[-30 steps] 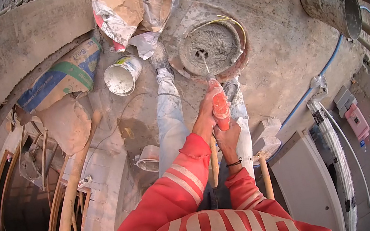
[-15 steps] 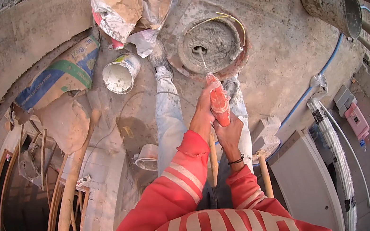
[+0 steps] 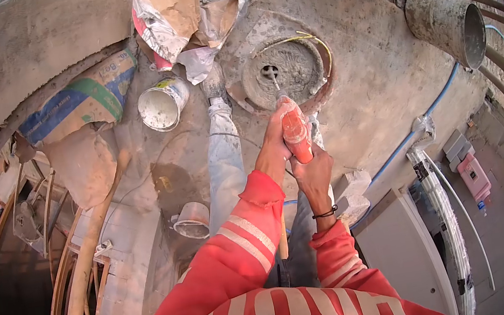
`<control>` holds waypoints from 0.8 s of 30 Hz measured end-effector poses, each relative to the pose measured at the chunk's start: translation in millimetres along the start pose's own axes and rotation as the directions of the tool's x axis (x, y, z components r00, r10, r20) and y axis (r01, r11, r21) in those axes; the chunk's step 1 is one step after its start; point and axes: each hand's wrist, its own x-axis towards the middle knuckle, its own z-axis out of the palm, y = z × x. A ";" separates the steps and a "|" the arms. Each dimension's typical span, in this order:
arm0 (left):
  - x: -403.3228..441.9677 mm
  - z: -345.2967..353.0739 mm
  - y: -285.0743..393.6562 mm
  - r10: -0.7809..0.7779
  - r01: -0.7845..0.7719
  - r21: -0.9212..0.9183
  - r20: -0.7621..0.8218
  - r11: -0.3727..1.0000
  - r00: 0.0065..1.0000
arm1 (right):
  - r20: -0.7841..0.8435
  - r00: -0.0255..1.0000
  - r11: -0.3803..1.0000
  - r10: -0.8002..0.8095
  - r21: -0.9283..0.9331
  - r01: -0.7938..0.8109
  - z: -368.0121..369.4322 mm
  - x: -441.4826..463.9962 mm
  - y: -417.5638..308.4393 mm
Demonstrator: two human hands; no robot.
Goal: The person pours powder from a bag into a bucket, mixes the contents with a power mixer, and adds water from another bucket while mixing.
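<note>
A red-orange power drill [image 3: 295,130], smeared with grey, is in both my hands. My left hand [image 3: 272,141] wraps round its front part from the left. Behind it, my right hand [image 3: 315,174] is closed round the rear end. From the drill's front a thin mixing shaft [image 3: 276,82] goes down into wet grey mortar [image 3: 301,68] in a round bucket [image 3: 247,86]. A dark hollow shows in the mortar round the shaft, and the paddle end is hidden. The bucket stands just beyond my feet, with a yellow strip along its far right rim.
Left of the bucket stand a white pail [image 3: 160,108] and torn paper sacks [image 3: 168,13]. A cement bag [image 3: 84,101] lies farther left. At the right are a dirty barrel [image 3: 441,25], a blue hose [image 3: 441,93] and pale blocks [image 3: 352,194]. A thin cable crosses the floor.
The view has shifted slightly, so the surroundings sit a little differently. Both hands keep their hold on the drill, with its shaft still in the mortar.
</note>
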 end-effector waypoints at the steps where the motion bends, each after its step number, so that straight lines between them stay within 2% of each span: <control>1: 0.2 3.1 -0.3 -0.001 0.001 -0.004 -0.003 1.000 1.000 | -0.002 1.000 1.000 0.009 -0.005 -0.009 -2.1 1.4 -1.9; 8: 15.1 24.6 -4.2 0.011 -0.007 0.040 -0.102 0.999 0.995 | -0.019 1.000 1.000 0.019 0.001 -0.019 -16.7 16.1 -9.4; 11: 15.6 35.7 -7.9 0.044 -0.044 0.012 -0.042 0.999 0.998 | -0.030 0.999 0.999 0.013 0.050 -0.012 -23.7 18.7 -18.0; 14: 25.4 35.6 -16.1 0.030 -0.027 0.051 -0.054 0.998 0.998 | -0.033 0.999 0.997 0.038 0.064 -0.036 -27.8 20.7 -10.7; 17: 35.7 33.5 -29.7 -0.028 0.035 0.047 -0.140 0.998 0.990 | -0.010 0.996 0.993 0.094 0.074 -0.093 -32.2 21.7 -2.0; 21: 45.6 29.9 -49.2 0.000 0.028 0.117 -0.232 0.993 0.973 | 0.025 0.979 0.970 0.203 0.129 -0.204 -33.2 18.8 20.1; 24: 50.1 26.1 -60.5 0.015 0.030 0.156 -0.283 0.987 0.959 | 0.012 0.978 0.965 0.207 0.163 -0.206 -31.7 11.2 32.8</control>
